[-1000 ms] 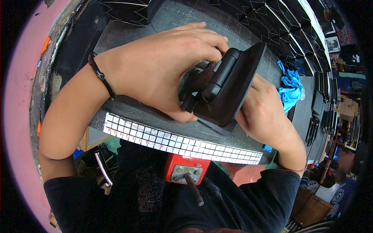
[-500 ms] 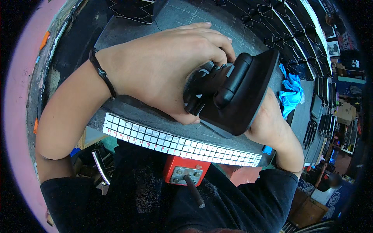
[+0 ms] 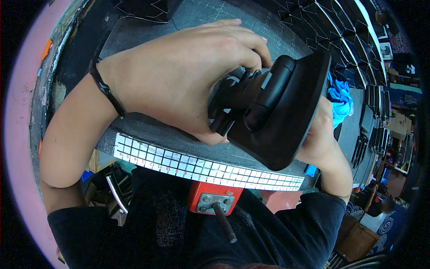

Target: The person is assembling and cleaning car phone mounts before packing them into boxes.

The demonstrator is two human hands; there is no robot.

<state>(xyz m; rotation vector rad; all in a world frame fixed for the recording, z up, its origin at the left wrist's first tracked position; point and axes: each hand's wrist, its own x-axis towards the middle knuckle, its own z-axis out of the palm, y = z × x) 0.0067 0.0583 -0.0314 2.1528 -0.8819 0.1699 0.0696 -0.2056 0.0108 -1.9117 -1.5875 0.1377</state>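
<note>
- Stand (image 3: 268, 105), black and hinged, between both hands, over the grey table (image 3: 148, 123).
- Left hand (image 3: 183, 76) curled around the round end (image 3: 218, 107), gripping it, thumb (image 3: 212, 138) low and fingers (image 3: 255, 41) high. Hold that end snug, without a hard squeeze.
- Right hand (image 3: 319, 130) behind the flat plate (image 3: 293, 130). Maybe gripping the back, maybe just pushing on it; no way to tell from here.
- For an even tilt, guide the plate softly, close to the hinge (image 3: 275, 85). Mind any pinch spots there.
- Hold the whole thing clear of the ruler strip (image 3: 206, 167) and the blue cloth (image 3: 339, 101), with loose wrists.
- Hidden: right fingers, behind the plate; most of the round end, inside the left palm; underside of the stand.
- Cut off: black box (image 3: 143, 10) with pale zigzag lines, at the top edge.
- Hard to make out: small black bits (image 3: 221, 123) by the left thumb, dark on dark; far clutter (image 3: 401, 121) at the right rim, tiny and bent.
</note>
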